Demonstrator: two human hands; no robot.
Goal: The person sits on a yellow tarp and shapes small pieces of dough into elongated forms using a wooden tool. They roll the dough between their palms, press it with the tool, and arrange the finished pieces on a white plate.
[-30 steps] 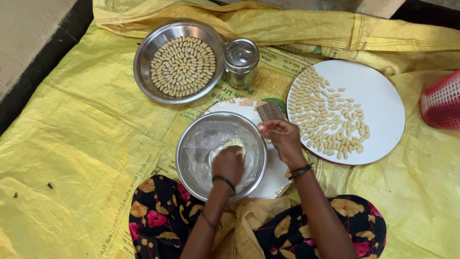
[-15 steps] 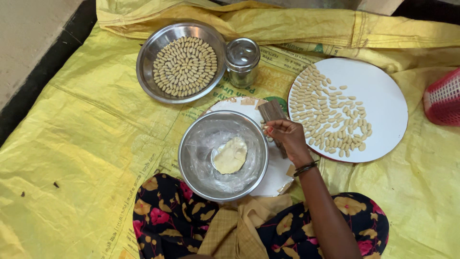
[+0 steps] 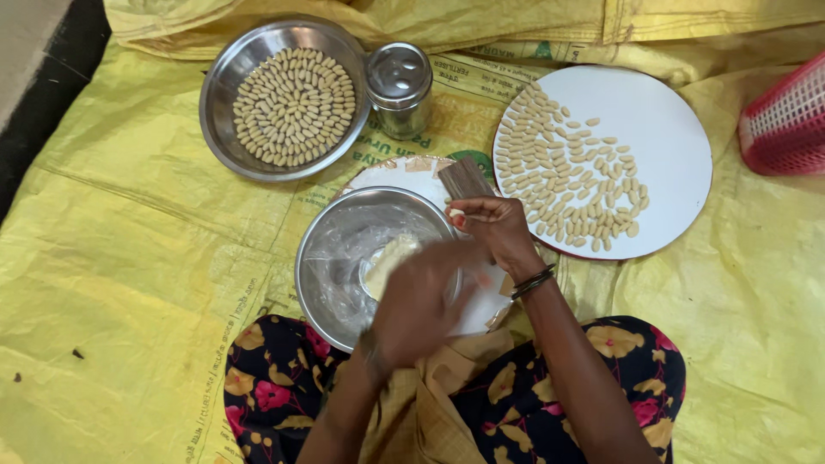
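One lump of pale dough (image 3: 388, 258) is left in the steel mixing bowl (image 3: 335, 249) at the person's knees, lying toward the bowl's three o'clock side, and it looks small against what has already been shaped. The left hand (image 3: 421, 301) is over that side of the bowl, blurred; its fingers seem loosely curled just by the dough, but I cannot tell whether they grip any of it. The right hand (image 3: 490, 225), at the bowl's two o'clock, has its fingers narrowed to a pinch on a tiny dough piece (image 3: 455, 212), held beside the small ridged wooden board (image 3: 464, 179) that rests on a white slab (image 3: 387, 172) under the bowl.

Most of the shaping looks done, as I judge it. At eleven o'clock from the bowl a steel plate (image 3: 219, 86) is packed full with small shaped dough pieces (image 3: 292, 107) in neat rings. At two o'clock a round white tray (image 3: 662, 137) carries more pieces (image 3: 567, 180) across its left half, with its right half bare. So what remains is the lump in the bowl and room on that tray.

Between plate and tray stands a lidded steel canister (image 3: 400, 90). All of it sits on yellow woven sacking (image 3: 129, 241) spread on the floor, with a red plastic basket (image 3: 786, 120) at the three o'clock edge.
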